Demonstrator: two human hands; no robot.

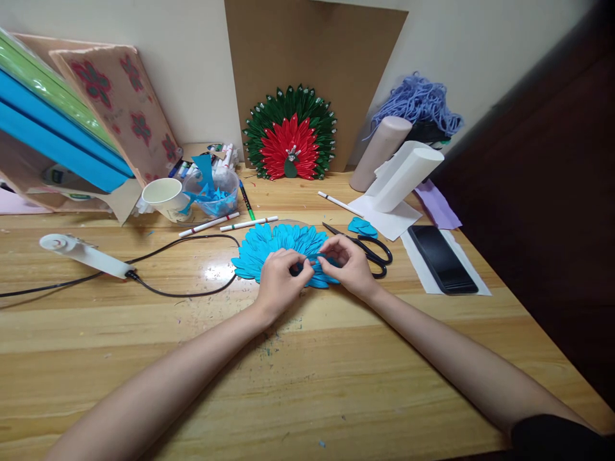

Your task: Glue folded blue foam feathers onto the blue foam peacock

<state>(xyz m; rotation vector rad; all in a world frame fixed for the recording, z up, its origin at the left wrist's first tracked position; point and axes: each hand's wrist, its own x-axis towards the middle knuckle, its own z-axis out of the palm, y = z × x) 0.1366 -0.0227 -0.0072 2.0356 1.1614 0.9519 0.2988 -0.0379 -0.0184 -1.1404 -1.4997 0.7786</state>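
A fan-shaped craft of layered bright blue petals lies flat on the table. My left hand is over its front edge, thumb and forefinger closed in a pinch. Facing it, my right hand pinches too, its fingertips close to those of the left. Whatever sits between the fingertips is too small to make out against the blue petals. Black-handled scissors lie just beyond my right hand, their blades pointing toward the fan. Next to them is a small pile of loose blue petals.
A white glue gun with a black cord lies at left. Behind are a paper cup, a plastic tub of blue scraps, and markers. A red-and-green peacock craft leans upright. A phone and paper rolls are at right.
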